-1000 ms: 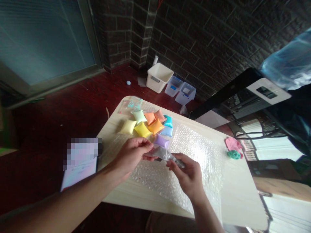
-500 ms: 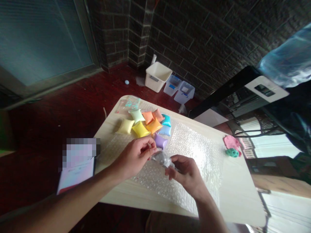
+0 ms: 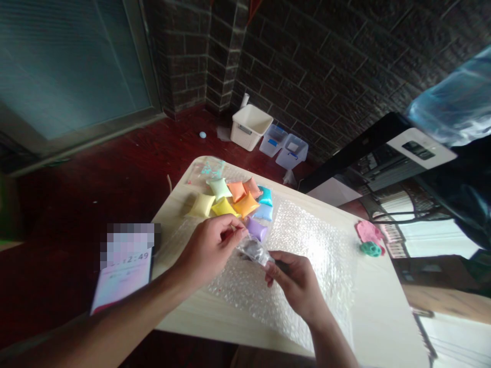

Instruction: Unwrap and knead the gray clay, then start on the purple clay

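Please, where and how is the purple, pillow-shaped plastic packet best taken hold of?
I would pinch the purple packet across its plump middle, coming from the right: there lies flat, clear bubble wrap, while the left hand crowds its left end and a light-blue plastic packet lies just beyond.

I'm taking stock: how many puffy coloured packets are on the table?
9. Back row, left to right: pale green, coral, salmon, teal. Next row: pale yellow, yellow, orange, light blue. In front: purple. Any behind the left hand would be hidden.
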A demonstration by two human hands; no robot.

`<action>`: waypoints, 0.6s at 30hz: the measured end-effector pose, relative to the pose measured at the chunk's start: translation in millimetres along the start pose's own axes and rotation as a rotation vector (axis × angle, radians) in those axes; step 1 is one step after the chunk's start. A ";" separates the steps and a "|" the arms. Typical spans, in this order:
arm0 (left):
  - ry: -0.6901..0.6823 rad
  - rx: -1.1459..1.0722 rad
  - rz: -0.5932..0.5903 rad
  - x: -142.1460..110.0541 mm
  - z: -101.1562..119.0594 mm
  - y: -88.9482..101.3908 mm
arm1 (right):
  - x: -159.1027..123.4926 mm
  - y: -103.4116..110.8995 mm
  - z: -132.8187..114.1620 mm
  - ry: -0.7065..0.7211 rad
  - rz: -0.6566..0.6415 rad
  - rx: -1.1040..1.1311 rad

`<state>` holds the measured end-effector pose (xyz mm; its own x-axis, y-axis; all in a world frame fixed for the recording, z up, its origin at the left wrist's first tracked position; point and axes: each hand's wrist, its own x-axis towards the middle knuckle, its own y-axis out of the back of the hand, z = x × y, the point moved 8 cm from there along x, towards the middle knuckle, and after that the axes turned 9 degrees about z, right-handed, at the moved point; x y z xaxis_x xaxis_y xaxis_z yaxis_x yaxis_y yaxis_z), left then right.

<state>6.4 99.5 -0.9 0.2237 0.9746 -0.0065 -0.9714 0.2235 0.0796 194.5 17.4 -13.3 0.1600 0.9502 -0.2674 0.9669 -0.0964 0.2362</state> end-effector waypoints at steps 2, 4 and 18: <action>0.009 0.030 0.095 4.6 -3.1 10.5 | 1.0 4.0 -0.2 0.034 0.050 -0.062; 0.035 0.046 0.187 9.2 -7.8 21.8 | 1.8 9.3 0.2 0.064 0.103 -0.124; -0.065 0.217 0.051 4.4 -7.1 3.9 | 5.7 31.6 14.7 -0.112 0.281 0.510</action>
<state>3.0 104.7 -7.8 0.1866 0.9801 0.0671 -0.9433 0.1597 0.2909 228.9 15.5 -21.1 0.4172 0.8331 -0.3630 0.8532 -0.4967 -0.1592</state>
